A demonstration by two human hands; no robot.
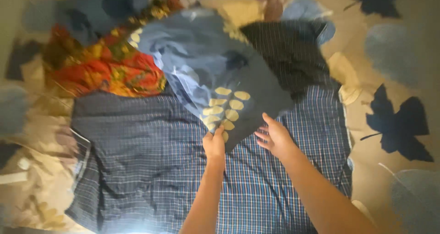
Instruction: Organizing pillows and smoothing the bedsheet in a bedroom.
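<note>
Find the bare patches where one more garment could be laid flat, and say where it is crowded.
Free: the leaf-print sheet right of the plaid cloth. Crowded: the top, where the red floral fabric, blue garment and dark checked shirt overlap.

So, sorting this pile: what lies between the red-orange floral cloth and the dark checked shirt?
In the head view, a crumpled blue cloth with yellow leaf print lies between them, overlapping both.

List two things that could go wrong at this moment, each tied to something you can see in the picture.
The left hand pinches only the corner of the blue leaf-print cloth, so its grip may slip and the cloth could drop. The right hand is spread open at the cloth's edge. That cloth hangs over the checked shirt, beside the red patterned fabric and the dark checked garment, and might drag or tangle them.
</note>
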